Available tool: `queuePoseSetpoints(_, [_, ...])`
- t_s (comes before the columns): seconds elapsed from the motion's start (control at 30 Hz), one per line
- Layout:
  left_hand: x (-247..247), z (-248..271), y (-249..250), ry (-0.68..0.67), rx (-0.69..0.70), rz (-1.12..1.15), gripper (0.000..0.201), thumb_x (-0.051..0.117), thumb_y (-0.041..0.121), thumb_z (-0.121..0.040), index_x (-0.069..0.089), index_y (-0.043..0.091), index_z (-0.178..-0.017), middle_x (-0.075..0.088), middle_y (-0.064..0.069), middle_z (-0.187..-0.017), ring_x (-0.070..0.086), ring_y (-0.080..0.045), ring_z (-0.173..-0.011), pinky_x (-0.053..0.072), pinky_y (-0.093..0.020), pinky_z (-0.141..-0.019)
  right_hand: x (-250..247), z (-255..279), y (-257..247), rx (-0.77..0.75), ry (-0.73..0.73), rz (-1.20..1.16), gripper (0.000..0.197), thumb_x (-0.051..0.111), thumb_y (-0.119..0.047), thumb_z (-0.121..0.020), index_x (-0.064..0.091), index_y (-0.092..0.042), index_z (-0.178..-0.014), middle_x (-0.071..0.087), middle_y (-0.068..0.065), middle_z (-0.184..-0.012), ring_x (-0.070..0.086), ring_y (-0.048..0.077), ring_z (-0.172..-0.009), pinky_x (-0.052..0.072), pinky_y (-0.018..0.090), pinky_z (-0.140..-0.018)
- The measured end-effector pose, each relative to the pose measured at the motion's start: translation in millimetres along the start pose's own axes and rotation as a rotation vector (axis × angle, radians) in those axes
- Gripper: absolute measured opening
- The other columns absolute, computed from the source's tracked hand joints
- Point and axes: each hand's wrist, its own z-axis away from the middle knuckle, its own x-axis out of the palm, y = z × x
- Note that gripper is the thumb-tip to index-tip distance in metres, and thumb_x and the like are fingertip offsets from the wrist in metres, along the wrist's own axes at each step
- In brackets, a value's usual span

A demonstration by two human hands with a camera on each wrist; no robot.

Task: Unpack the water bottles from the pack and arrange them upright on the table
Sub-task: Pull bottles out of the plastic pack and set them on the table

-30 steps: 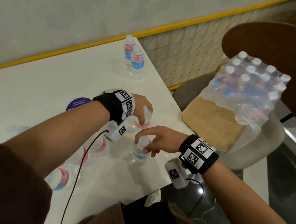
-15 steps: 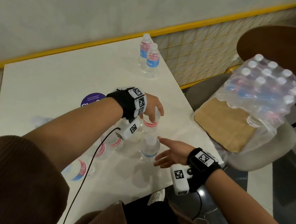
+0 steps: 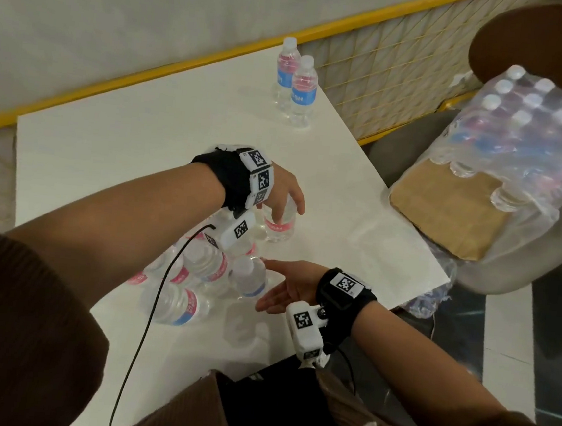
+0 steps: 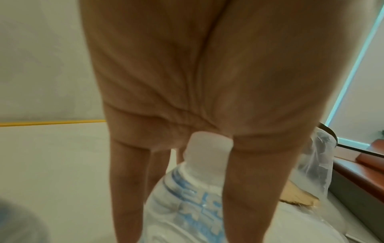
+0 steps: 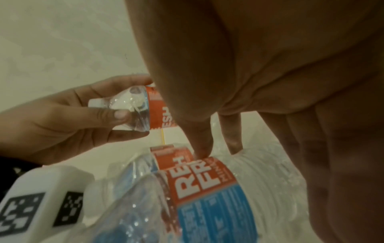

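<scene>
My left hand (image 3: 286, 210) grips the top of an upright clear water bottle with a red label (image 3: 276, 224) near the table's middle; in the left wrist view its fingers (image 4: 249, 189) hang round the white-capped bottle (image 4: 187, 205). My right hand (image 3: 276, 286) is open with straight fingers, its fingertips (image 5: 202, 148) touching another upright bottle (image 3: 249, 275) (image 5: 207, 189). In the right wrist view the left hand (image 5: 72, 115) holds its bottle (image 5: 145, 110). Several more bottles (image 3: 195, 273) cluster under my left forearm. The shrink-wrapped pack (image 3: 527, 140) lies on a chair to the right.
Two upright bottles (image 3: 295, 83) stand at the white table's (image 3: 124, 149) far right edge. A cardboard sheet (image 3: 444, 211) lies under the pack on the grey chair (image 3: 524, 270). A yellow rail (image 3: 184, 62) runs behind the table. A black cable (image 3: 145, 320) hangs from my left wrist.
My right hand let go of the bottle top it gripped and opened beside that bottle. My left hand kept hold of its bottle.
</scene>
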Motion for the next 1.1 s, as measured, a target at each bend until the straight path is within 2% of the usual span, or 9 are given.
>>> queuePoseSetpoints(0.2, [3.6,7.0,-2.9,0.041,-0.018,-0.155,0.050,0.058,0.028,-0.092,0.044,0.029,-0.140,0.047,-0.009,-0.141,0.047,-0.026,-0.127,0.038,-0.035,-0.103,14.5,-16.5,8.3,0.004,-0.007,0.016,0.081,0.059,-0.053,-0.084,0.025,-0.010,-0.143,0.066,0.026,-0.099,0.062,0.038,-0.103,0.048,0.044,-0.099])
queuePoseSetpoints(0.3, [-5.0,9.2,3.5,0.106,0.001,-0.179,0.049,0.053,0.035,-0.094,0.044,0.023,-0.140,0.042,-0.001,-0.145,0.042,-0.021,-0.132,0.033,-0.033,-0.108,1.7,1.2,4.3,-0.098,0.075,0.024,0.069,0.058,-0.041,-0.091,0.028,-0.007,-0.143,0.064,0.022,-0.098,0.068,0.033,-0.084,0.059,0.037,-0.071])
queuePoseSetpoints(0.37, [-14.1,8.0,15.4,0.195,0.042,-0.174,0.047,0.052,0.036,-0.094,0.047,0.021,-0.138,0.045,-0.001,-0.143,0.044,-0.020,-0.130,0.034,-0.033,-0.108,-17.8,18.0,-1.1,-0.177,0.143,-0.008,0.055,0.055,-0.033,-0.094,0.037,-0.006,-0.139,0.062,0.019,-0.098,0.066,0.030,-0.079,0.058,0.033,-0.063])
queuePoseSetpoints(0.53, [-17.8,-24.1,62.1,0.271,0.148,-0.120,0.043,0.052,0.033,-0.095,0.050,0.017,-0.134,0.051,-0.003,-0.138,0.048,-0.021,-0.125,0.038,-0.032,-0.104,-81.5,65.4,-10.5,-0.347,0.311,-0.184,0.027,0.052,-0.027,-0.095,0.052,-0.011,-0.117,0.061,0.015,-0.109,0.064,0.025,-0.086,0.054,0.034,-0.076])
queuePoseSetpoints(0.63, [-6.9,-57.6,88.9,0.244,0.146,-0.104,0.046,0.053,0.033,-0.094,0.047,0.017,-0.137,0.046,-0.005,-0.142,0.046,-0.023,-0.128,0.038,-0.032,-0.103,-120.9,92.2,-8.6,-0.457,0.412,-0.296,0.026,0.049,-0.024,-0.097,0.053,-0.013,-0.119,0.062,0.012,-0.114,0.066,0.023,-0.090,0.054,0.034,-0.079])
queuePoseSetpoints(0.77, [-10.3,-90.4,122.6,0.389,0.196,-0.034,0.054,0.056,0.031,-0.093,0.039,0.019,-0.143,0.024,-0.014,-0.153,0.036,-0.033,-0.135,0.035,-0.037,-0.109,-164.4,128.1,-9.3,-0.772,0.560,-0.450,0.034,0.048,-0.011,-0.097,0.047,-0.022,-0.129,0.057,0.004,-0.127,0.063,0.019,-0.096,0.052,0.032,-0.078])
queuePoseSetpoints(0.87, [-24.0,-106.0,146.8,0.555,0.272,0.002,0.057,0.059,0.030,-0.090,0.040,0.027,-0.143,-0.001,-0.014,-0.159,0.011,-0.037,-0.146,0.021,-0.041,-0.118,-190.1,156.4,-15.5,-1.061,0.621,-0.577,0.060,0.038,0.010,-0.092,0.039,-0.037,-0.130,0.050,-0.004,-0.131,0.061,0.020,-0.103,0.052,0.035,-0.083])
queuePoseSetpoints(0.93, [-34.0,-113.1,162.4,0.606,0.285,0.010,0.059,0.060,0.027,-0.089,0.037,0.033,-0.143,-0.010,-0.008,-0.160,-0.002,-0.035,-0.147,0.019,-0.043,-0.119,-202.2,171.8,-19.2,-1.156,0.620,-0.591,0.067,0.035,0.016,-0.088,0.043,-0.035,-0.130,0.050,-0.004,-0.133,0.061,0.021,-0.107,0.050,0.038,-0.090])
queuePoseSetpoints(1.1, [-47.4,-125.8,187.0,0.709,0.332,0.131,0.071,0.058,0.022,-0.090,0.020,0.006,-0.147,0.001,-0.008,-0.160,0.017,-0.032,-0.145,0.027,-0.043,-0.115,-222.4,178.0,-20.9,-0.910,0.833,-0.384,0.051,0.047,0.006,-0.090,0.047,-0.014,-0.137,0.050,-0.005,-0.137,0.054,0.019,-0.117,0.051,0.033,-0.087])
